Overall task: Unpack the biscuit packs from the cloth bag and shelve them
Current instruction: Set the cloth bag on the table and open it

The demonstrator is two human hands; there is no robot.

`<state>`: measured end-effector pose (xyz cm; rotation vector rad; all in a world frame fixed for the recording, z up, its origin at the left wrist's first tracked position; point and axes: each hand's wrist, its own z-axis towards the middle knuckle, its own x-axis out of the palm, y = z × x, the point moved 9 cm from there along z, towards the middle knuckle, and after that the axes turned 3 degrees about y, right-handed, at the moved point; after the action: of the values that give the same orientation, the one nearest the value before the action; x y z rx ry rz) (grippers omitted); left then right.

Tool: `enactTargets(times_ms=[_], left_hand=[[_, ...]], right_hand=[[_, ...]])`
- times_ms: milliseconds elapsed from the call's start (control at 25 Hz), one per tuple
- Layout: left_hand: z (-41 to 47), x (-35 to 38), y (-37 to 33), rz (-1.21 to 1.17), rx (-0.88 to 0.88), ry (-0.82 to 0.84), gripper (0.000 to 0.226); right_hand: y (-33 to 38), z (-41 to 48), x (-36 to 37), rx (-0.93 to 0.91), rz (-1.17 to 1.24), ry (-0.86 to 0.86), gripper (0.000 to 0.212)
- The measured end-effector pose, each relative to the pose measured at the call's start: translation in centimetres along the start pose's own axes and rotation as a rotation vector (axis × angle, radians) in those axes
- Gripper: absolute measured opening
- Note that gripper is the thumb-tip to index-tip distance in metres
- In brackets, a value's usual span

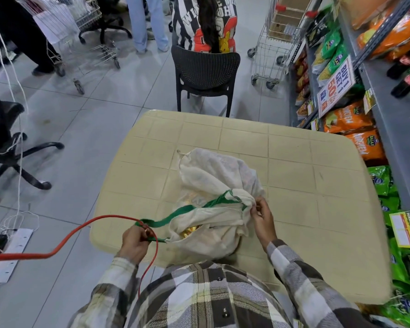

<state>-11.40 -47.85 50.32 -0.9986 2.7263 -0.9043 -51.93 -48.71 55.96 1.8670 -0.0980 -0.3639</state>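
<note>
We are opening the cream cloth bag [213,204] lying on the beige plastic table [294,162]: left hand [135,242] grips its green strap [175,216], right hand [262,217] pinches the rim. Next we should widen the mouth to reach the packs inside.

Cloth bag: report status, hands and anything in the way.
Left hand grips green strap; right hand pinches bag rim. Cloth bag on table, gold wrapper showing inside. Red cable runs past left hand.

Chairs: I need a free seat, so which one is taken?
The black perforated plastic chair just beyond the table: a person in a striped top sits in it. The wheeled office chair at left has nobody on it.
</note>
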Motion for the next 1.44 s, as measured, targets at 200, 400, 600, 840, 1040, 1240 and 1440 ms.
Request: enactTargets(times_ms=[200,400,600,840,1040,1240,1440], left_hand=[[-2.8,4.1,-4.5,-0.15,0.062,0.367,0.017],[-3.1,4.9,-8.4,-0.001,0.257,0.334,0.013],[-0.5,-1.4,-6.5,-0.089,0.162,0.188,0.016],[1.4,-6.3,-2.8,0.316,0.1,-0.163,0.024],[-2.7,3.4,-4.7,0.98,0.707,0.063,0.043],[-6.8,14.6,1.5,1.7,0.961,0.563,0.069],[-6.9,15.7,3.2,1.928,1.092,0.644,0.018]], right_hand=[[0.5,-0.1,1.7,0.006,-0.044,0.106,0.023],[2.0,-0.1,1.9,-0.196,-0.392,0.15,0.025],[-2.2,-1.8,-4.0,0.122,0.331,-0.356,0.032],[-7.4,-5.0,-2.8,0.507,0.673,-0.597,0.035],[-0.4,-4.3,-4.8,0.032,-0.123,-0.662,0.043],[2.7,-2.2,3.9,-0.419,-1.01,0.103,0.055],[-1.2,-2.2,1.2,-0.132,-1.103,0.164,0.067]])
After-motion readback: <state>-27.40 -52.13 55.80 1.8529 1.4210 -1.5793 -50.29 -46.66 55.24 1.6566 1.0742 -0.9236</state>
